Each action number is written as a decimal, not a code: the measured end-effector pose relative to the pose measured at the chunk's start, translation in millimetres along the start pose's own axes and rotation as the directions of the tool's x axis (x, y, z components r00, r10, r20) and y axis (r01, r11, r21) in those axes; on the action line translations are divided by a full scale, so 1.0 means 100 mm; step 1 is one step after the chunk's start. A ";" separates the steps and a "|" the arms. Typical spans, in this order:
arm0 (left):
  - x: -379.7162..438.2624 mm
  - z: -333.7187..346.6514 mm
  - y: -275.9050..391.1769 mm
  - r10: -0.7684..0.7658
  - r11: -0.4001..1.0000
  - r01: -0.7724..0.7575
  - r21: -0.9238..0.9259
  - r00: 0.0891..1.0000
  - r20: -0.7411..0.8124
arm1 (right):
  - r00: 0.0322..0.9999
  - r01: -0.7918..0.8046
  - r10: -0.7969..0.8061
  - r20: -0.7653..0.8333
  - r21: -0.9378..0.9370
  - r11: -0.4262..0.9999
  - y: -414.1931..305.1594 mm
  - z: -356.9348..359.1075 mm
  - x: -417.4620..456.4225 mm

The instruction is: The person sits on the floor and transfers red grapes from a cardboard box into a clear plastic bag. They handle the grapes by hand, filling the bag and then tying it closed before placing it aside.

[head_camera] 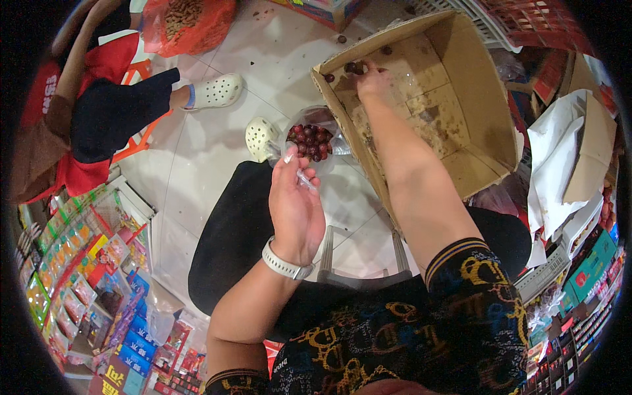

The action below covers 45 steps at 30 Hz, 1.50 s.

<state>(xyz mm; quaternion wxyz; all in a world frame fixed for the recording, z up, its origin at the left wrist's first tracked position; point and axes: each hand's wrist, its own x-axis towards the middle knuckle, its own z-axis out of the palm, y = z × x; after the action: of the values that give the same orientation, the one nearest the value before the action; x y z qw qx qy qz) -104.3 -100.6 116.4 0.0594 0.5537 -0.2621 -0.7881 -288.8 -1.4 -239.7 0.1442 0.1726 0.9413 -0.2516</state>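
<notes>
My left hand (296, 212) pinches the gathered rim of a clear plastic bag (337, 144), and the wrist wears a pale watch. Dark red grapes (310, 140) fill the bag's bottom, just beyond my fingertips. To the right, my right hand (374, 85) reaches down into an open cardboard box (459, 118). Its fingers are at a few loose dark grapes (351, 67) by the box's far left side. Blur and the angle hide whether the fingers grip them. Another loose grape (329, 78) lies closer to the box's left corner. Brown damp stains mark the box floor.
At left another person sits on an orange stool (143, 133), one pale clog (217, 92) stretched out. Beyond stands a red bag of peanuts (182, 22). Packaged goods (94, 276) fill a shelf at lower left. A red plastic crate (548, 24) is at upper right.
</notes>
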 end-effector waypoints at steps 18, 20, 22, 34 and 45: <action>0.00 -0.10 -0.01 0.003 1.000 -0.002 0.006 0.999 -0.037 | 0.856 0.507 -0.512 0.066 0.079 0.858 -0.23 0.04 -0.72; -0.01 -0.09 0.00 0.009 1.000 -0.009 0.002 0.999 -0.048 | 0.869 0.445 -0.466 0.162 0.152 0.883 -0.27 0.01 -0.70; -0.02 -0.12 0.00 0.016 1.000 -0.016 0.002 0.999 -0.031 | 0.892 0.379 -0.411 0.191 0.180 0.908 -0.36 -0.04 -0.70; -0.04 -0.16 0.00 -0.001 1.000 0.001 -0.015 1.000 -0.008 | 0.700 0.694 -0.670 0.246 -0.011 0.720 -0.36 -0.01 -0.57; -0.06 -0.10 0.03 -0.036 0.999 0.036 -0.008 0.999 -0.041 | 0.977 -0.201 -0.088 0.196 0.978 -0.049 0.05 0.06 0.05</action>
<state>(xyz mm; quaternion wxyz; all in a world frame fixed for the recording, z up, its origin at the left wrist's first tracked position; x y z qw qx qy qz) -93.7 -104.3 119.9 0.0527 0.5740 -0.2481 -0.7786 -290.4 0.5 -248.9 0.0777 0.2359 0.4387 -0.8636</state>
